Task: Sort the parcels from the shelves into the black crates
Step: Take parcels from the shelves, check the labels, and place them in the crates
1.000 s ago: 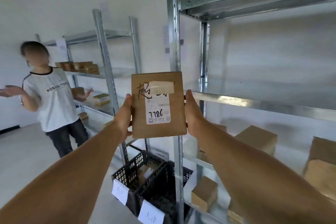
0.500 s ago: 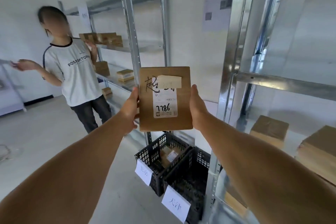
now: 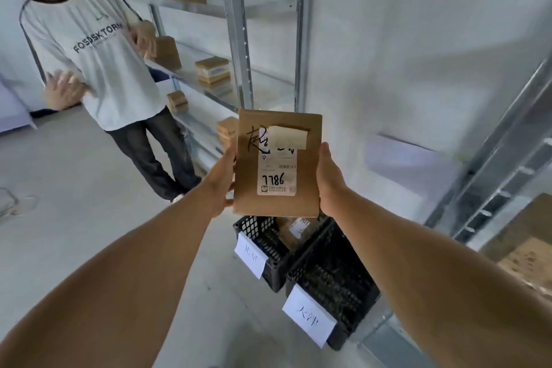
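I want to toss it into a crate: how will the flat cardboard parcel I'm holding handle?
Probably stiff: the parcel shows straight edges while the left hand and right hand grip only its sides. Likely light, being thin and held out upright. Matte cardboard looks unlikely to slip.

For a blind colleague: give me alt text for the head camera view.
Left hand and right hand hold a flat brown parcel upright by its side edges, white label facing the camera, above two black crates. The farther crate holds a second parcel; a person stands by metal shelves at left.
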